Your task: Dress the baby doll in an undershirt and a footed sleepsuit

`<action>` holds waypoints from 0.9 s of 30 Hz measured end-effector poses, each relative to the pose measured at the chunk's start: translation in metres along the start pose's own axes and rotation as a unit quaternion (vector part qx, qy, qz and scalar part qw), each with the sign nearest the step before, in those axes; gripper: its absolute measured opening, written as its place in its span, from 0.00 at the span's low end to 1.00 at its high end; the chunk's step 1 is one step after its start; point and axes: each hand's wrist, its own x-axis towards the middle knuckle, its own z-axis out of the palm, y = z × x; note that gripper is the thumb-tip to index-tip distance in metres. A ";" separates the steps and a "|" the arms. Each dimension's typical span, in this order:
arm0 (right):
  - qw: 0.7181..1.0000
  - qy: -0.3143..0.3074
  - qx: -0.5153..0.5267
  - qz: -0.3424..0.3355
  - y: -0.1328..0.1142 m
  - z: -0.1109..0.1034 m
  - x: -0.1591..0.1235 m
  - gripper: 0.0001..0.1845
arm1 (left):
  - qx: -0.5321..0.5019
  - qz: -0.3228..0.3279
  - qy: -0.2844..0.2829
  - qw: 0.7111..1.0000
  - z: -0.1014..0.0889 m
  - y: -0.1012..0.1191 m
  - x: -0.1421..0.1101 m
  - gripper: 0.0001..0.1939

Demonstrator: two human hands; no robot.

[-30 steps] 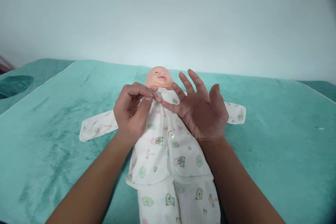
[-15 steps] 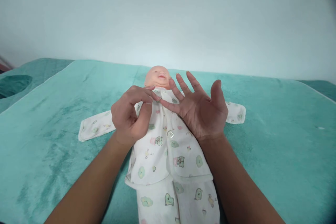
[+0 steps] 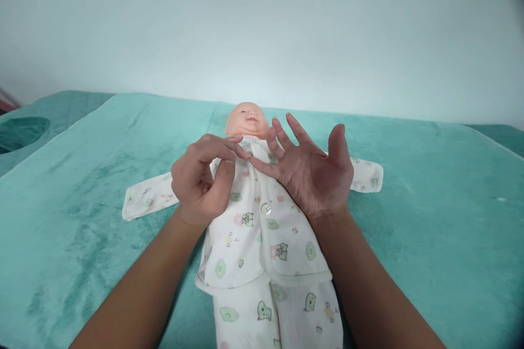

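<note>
A baby doll (image 3: 246, 119) lies face up in a white printed button-front top (image 3: 254, 240) and matching trousers (image 3: 303, 313). Over the doll's chest, my right hand (image 3: 313, 177) is turned palm up, its fingers spread and nothing in it. My left hand (image 3: 204, 177) hovers to the left of it with bent fingers, a gap showing between thumb and forefinger. A fingertip of the left hand touches the tip of the right little finger. One round button (image 3: 266, 209) shows on the front of the top, below the hands.
Beneath the doll is a teal plush blanket (image 3: 434, 229). A pale wall (image 3: 262, 27) rises behind it. The doll's two sleeves (image 3: 147, 196) stretch out to the sides, and a darker rounded patch (image 3: 24, 133) shows at far left.
My right hand's upper fingers have bent slightly and shifted a little. The left hand has moved very slightly left, still touching the right little finger. The doll has stayed in place.
</note>
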 end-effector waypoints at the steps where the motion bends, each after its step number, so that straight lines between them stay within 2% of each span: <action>1: 1.000 -0.004 -0.016 -0.005 0.000 0.000 0.000 0.28 | -0.002 -0.007 0.001 1.000 0.000 0.000 0.000 0.07; 11: 0.998 0.007 -0.057 -0.025 0.001 0.007 -0.002 0.27 | -0.024 -0.060 0.007 0.998 0.003 0.005 0.001 0.05; 19: 0.997 0.027 -0.069 -0.019 0.000 0.013 -0.003 0.26 | -0.026 -0.064 0.008 0.998 0.003 0.007 0.001 0.06; 23: 0.997 0.012 -0.072 -0.020 -0.001 0.013 -0.003 0.25 | -0.042 -0.064 -0.001 0.997 0.003 0.009 0.001 0.08; 27: 0.995 -0.009 -0.094 -0.025 -0.001 0.012 -0.003 0.23 | -0.046 -0.071 0.021 0.996 0.006 0.009 0.001 0.06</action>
